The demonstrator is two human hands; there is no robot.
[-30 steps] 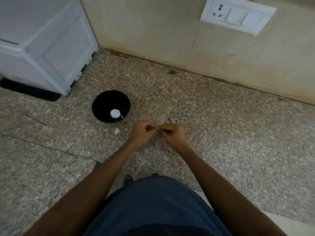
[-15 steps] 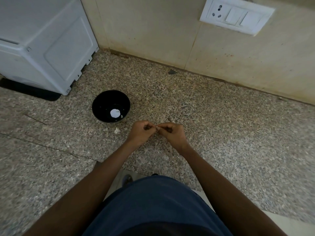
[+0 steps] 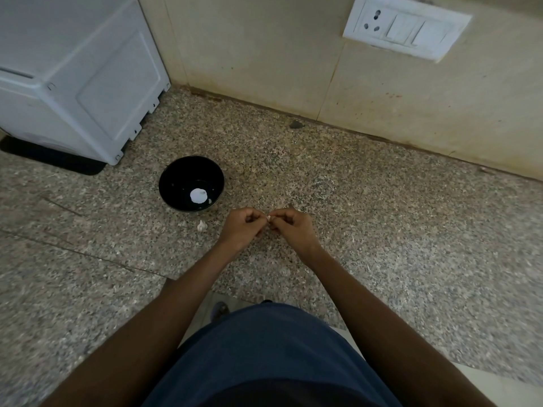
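The left hand (image 3: 241, 227) and right hand (image 3: 293, 229) meet fingertip to fingertip. Each has its fingers curled in, pinching one small white clove (image 3: 269, 218), probably garlic, and only a sliver of it shows between them. It is held over the table (image 3: 382, 215), just right of the black bowl (image 3: 182, 177) and a little nearer the person.

To peel it well, one hand should steady the clove while the other's nail lifts the skin at the tip. Short strips are better than squeezing, or the slippery flesh may shoot out.

Both hands are knuckles up, and the forearms converge from the body in a narrow V.

A white peeled piece (image 3: 199, 195) lies inside the bowl, and a loose clove (image 3: 201, 225) rests just in front of it. A white appliance (image 3: 73, 77) stands behind and left of the bowl, and a switch plate (image 3: 407, 32) is on the wall far behind and to the right.
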